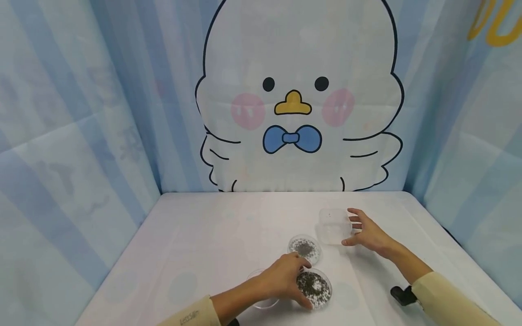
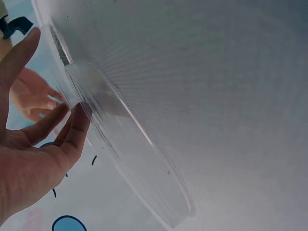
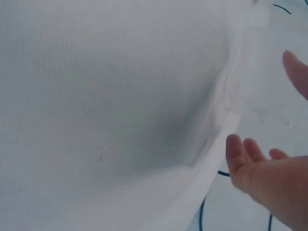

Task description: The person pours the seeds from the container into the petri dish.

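My left hand [image 1: 281,278] is spread at the left edge of a clear round dish [image 1: 322,294] with dark green and white flecks. Its thumb and fingers are apart on either side of that edge; whether they touch it I cannot tell. Partly hidden under this arm is another clear round dish [image 1: 267,304], seen from the side as a transparent dish [image 2: 159,178] in the left wrist view. Just behind lies a dish with greyish flecks [image 1: 304,248]. My right hand [image 1: 371,235], fingers spread, is beside a clear rectangular box [image 1: 332,228]. In the right wrist view the right hand [image 3: 269,178] holds nothing.
The dishes and box stand on a pale cloth-covered table [image 1: 212,235]. A patterned curtain [image 1: 293,172] with a cartoon bird rises at the back edge, and striped curtains [image 1: 73,158] flank both sides. A black strap piece [image 1: 403,295] juts from the right sleeve.
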### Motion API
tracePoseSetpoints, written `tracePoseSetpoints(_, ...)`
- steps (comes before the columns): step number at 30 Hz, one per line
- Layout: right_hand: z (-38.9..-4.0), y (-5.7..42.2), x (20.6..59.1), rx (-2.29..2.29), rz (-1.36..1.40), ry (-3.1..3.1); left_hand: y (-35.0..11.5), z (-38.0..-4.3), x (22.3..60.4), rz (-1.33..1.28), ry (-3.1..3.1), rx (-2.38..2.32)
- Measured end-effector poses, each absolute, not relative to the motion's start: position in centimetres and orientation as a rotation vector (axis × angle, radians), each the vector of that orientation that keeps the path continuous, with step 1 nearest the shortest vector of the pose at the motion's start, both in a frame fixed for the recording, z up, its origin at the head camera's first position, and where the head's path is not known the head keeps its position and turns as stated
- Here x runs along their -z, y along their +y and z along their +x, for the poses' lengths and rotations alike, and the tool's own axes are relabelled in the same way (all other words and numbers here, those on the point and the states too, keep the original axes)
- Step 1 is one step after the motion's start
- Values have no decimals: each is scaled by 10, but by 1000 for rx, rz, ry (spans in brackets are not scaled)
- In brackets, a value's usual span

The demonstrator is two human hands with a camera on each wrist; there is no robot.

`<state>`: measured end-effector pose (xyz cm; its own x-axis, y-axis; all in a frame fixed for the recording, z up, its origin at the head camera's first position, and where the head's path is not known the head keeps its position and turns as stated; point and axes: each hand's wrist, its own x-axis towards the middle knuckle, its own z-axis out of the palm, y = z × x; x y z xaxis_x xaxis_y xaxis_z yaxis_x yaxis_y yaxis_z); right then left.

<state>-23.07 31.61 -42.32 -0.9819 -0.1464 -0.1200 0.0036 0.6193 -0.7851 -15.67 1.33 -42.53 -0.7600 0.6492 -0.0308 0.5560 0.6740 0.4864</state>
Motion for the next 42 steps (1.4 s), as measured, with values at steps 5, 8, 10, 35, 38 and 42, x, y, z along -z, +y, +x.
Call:
tracePoseSetpoints(5,-199,301,413,1175,18,2908,6,-154,422,920,2681,-692)
tracePoseSetpoints(8,-175,287,412,1141,-106,3100,-7,-155,413,895,2699,-697)
tracePoseSetpoints(10,-162,275,414,1144,-280,3159,-19,-156,408,877,2718,-688)
tracePoseSetpoints(35,-122,237,433,977,-910,2756,-98,-140,423,823,2816,-407)
tracePoseSetpoints(38,-123,239,432,972,-906,2752,-103,-141,417,785,2793,-506)
tracePoseSetpoints(42,-125,240,431,952,-957,2772,-107,-142,402,780,2748,-672)
